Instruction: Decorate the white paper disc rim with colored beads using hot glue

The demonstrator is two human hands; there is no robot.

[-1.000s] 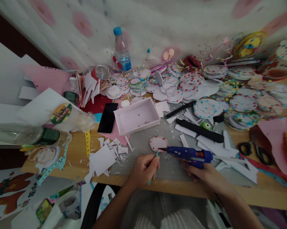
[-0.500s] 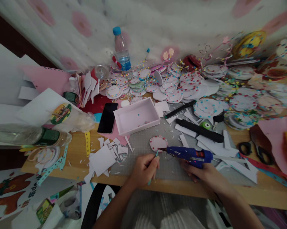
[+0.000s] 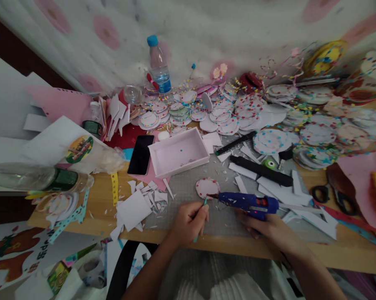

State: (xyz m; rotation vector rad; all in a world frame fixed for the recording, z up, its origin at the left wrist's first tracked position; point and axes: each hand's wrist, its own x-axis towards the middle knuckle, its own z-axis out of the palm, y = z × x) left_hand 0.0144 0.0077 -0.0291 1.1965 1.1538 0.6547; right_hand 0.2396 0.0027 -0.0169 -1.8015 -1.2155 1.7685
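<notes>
You're gripping the blue glue gun in your right hand, and its nozzle is pointing at the near edge of the red-dotted white disc; whether they're touching, I can't tell. That disc is lying flat on the grey cutting mat, nearer you than the open box. Your left hand is pinching a thin teal stick, its tip pointing up right beside the nozzle. Careful: if the gun's hot, a slip could be burning those fingers. Nothing's visibly pinning the disc, so a nudge could be skidding it and smearing glue.
</notes>
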